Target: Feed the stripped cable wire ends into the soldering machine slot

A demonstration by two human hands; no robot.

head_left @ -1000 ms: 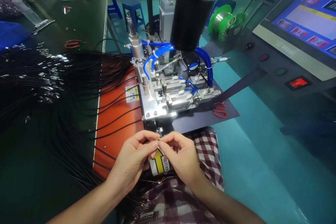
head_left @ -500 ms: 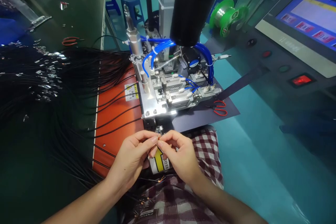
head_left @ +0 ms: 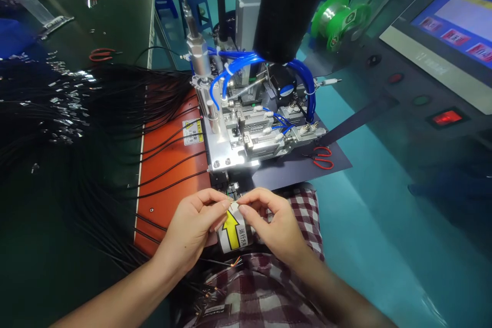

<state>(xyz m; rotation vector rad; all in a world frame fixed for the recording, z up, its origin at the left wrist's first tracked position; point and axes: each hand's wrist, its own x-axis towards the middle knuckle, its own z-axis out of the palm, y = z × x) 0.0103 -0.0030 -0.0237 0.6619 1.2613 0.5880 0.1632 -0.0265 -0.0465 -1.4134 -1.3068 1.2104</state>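
Observation:
My left hand (head_left: 202,220) is closed in a pinch, thumb against forefinger, on thin wire ends (head_left: 232,202) that are hard to make out. Facing it, my right hand (head_left: 269,215) pinches at the other side of the same small wires. A narrow gap lies between the fingertips. Just below them is a white label with a yellow arrow (head_left: 231,229). The metal machine (head_left: 246,138) with blue tubes stands beyond my hands. Black cables (head_left: 172,184) run over the orange cover (head_left: 154,207) to its left edge.
Bundles of black cables with shiny ends (head_left: 69,102) lie at the left. Red-handled scissors (head_left: 323,158) rest on the dark plate at the right. Farther off are a green spool (head_left: 338,20), a control panel with a screen (head_left: 461,25) and red-handled pliers (head_left: 103,55).
My fingertips have moved slightly apart, my right hand shifting to the right. More of the arrow label shows between my hands. The camera view has shifted slightly.

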